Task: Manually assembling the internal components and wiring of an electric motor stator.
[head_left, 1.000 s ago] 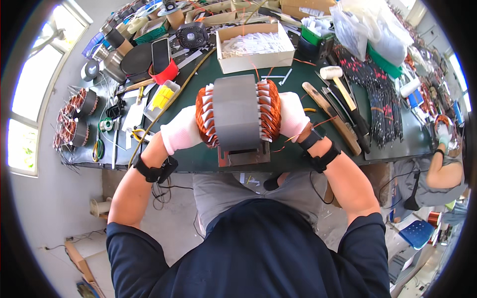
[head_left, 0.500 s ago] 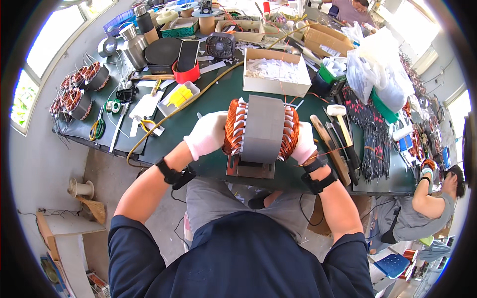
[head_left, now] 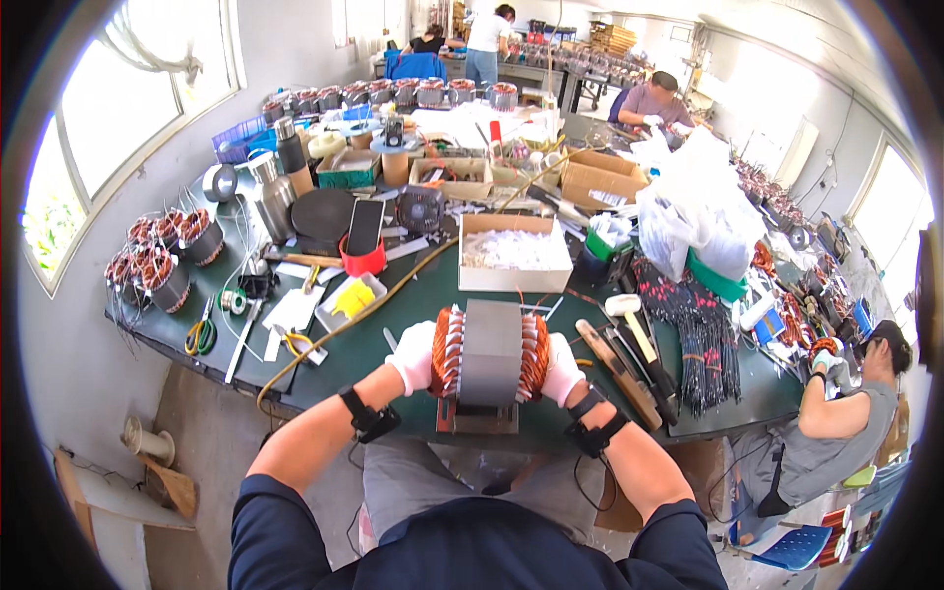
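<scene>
A motor stator (head_left: 492,344), a grey steel core with copper coils bulging from both ends, lies on its side in front of me at the table's near edge. Beneath it is a low metal stand (head_left: 478,421). My left hand (head_left: 414,358), in a white glove, grips the coils at the left end. At the opposite end my right hand (head_left: 561,370), gloved too, is closed against the coils, its fingertips partly hidden behind them. White insulating slips stick out between the core and the coils.
Behind the stator stands an open box of white paper slips (head_left: 515,246). A mallet (head_left: 634,324) and a wooden bar (head_left: 618,374) lie to the right, beside bundled black leads (head_left: 700,364). Pliers (head_left: 300,346) and scissors (head_left: 202,334) lie left. A co-worker (head_left: 836,413) sits at right.
My view has tilted up, so more of the room and several far stators show. The stator stays on its stand between my two hands.
</scene>
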Demonstrator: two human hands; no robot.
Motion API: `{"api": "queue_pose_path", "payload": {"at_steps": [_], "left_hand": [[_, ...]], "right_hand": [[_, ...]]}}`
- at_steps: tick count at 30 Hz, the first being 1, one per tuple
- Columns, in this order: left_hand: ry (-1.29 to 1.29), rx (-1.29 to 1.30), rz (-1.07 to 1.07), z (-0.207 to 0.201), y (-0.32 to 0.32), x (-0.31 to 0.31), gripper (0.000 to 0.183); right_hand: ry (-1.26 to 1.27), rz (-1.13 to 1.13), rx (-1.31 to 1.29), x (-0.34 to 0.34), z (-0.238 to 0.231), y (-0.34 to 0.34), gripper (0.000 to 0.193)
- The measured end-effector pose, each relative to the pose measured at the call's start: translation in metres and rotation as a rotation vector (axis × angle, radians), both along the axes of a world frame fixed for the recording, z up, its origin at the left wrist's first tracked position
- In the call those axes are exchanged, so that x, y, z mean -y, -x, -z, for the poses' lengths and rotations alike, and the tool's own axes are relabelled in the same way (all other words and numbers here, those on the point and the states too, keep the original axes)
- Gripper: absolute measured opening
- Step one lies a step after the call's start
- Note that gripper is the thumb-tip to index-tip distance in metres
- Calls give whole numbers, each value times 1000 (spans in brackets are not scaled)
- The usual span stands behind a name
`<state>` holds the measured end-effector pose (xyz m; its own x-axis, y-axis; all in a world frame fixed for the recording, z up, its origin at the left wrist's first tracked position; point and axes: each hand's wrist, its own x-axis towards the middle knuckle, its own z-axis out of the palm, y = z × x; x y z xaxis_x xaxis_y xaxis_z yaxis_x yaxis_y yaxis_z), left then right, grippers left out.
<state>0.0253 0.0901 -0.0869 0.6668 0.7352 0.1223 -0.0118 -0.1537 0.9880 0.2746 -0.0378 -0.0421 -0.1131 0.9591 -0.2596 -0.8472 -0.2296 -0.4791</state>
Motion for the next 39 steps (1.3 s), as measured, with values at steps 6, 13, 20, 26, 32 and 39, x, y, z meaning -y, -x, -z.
{"api": "queue_pose_path", "payload": {"at_steps": [6, 13, 20, 26, 32, 39], "left_hand": [[-512, -160, -21, 10, 7, -4, 28], [-770, -855, -3, -133, 14, 61, 20], [-556, -673, -8, -105, 35, 53, 35], [-366, -392, 30, -51, 37, 61, 21], [-282, -89, -74, -29, 29, 78, 26], [-250, 64, 11, -38, 30, 64, 22]], "right_hand": [[-45, -113, 70, 5, -10, -4, 21], [-330, 296, 1811, 35, 16, -31, 21], [-585, 384, 1624, 33, -22, 0, 45], [-32, 177, 315, 32, -47, 10, 24], [-373, 68, 726, 20, 22, -33, 37], [-425, 206, 1679, 31, -19, -7, 52]]}}
